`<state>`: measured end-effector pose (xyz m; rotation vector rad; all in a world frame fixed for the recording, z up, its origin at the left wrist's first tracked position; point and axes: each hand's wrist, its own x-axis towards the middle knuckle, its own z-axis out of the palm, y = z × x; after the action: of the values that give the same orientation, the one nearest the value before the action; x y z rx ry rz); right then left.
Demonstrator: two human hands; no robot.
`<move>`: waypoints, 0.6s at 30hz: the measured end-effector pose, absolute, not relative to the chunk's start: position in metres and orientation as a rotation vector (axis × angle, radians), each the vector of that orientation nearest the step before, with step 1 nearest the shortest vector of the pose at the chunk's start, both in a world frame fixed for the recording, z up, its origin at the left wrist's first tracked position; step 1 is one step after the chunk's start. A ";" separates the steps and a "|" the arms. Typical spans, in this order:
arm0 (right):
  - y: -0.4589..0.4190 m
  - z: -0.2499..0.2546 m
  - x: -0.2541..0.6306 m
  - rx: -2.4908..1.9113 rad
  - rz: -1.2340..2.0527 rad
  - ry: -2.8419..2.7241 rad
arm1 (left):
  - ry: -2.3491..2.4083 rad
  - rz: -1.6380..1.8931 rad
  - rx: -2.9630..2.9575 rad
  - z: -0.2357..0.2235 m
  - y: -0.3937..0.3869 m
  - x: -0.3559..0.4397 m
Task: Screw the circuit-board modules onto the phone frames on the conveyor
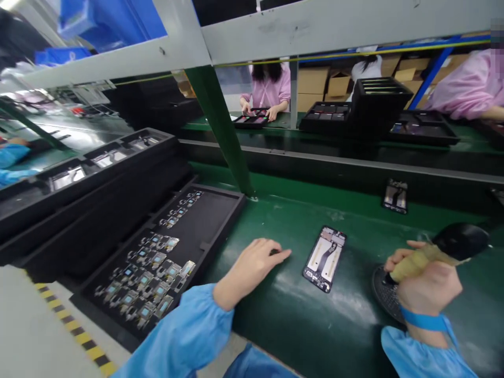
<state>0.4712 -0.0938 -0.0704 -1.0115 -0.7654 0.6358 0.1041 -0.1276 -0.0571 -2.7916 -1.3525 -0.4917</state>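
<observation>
My left hand rests on the green bench, thumb apart from slightly curled fingers, holding nothing. To its right lies an opened phone body, its inside facing up with a dark flex cable across it. My right hand is wrapped round what looks like an electric screwdriver, with a yellowish taped grip and a black rounded rear end. The tool tilts, its tip end down over a round black dish with a perforated surface. Whether the tip touches the dish I cannot tell. A blue strap circles my right wrist.
A black tray with several small circuit boards stands left, beside stacked black trays. Another phone body lies at the back right. A green post rises behind the bench. Co-workers in pink work beyond.
</observation>
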 end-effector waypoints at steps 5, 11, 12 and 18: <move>-0.092 -0.070 0.468 -1.059 0.532 -0.837 | -1.293 -0.549 -2.971 -0.083 -0.107 0.122; -0.095 -0.069 0.463 -1.115 0.502 -0.896 | -1.332 -0.618 -3.061 -0.083 -0.084 0.096; -0.095 -0.069 0.463 -1.114 0.506 -0.894 | -1.317 -0.666 -3.051 -0.083 -0.076 0.100; -0.096 -0.067 0.461 -1.117 0.520 -0.874 | -1.101 -0.774 -2.955 -0.084 -0.030 0.166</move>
<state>0.4607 -0.0964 -0.0668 -1.1173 -0.8735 0.5204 0.1663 -0.0304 -0.0838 -2.9552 -1.1010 -0.7745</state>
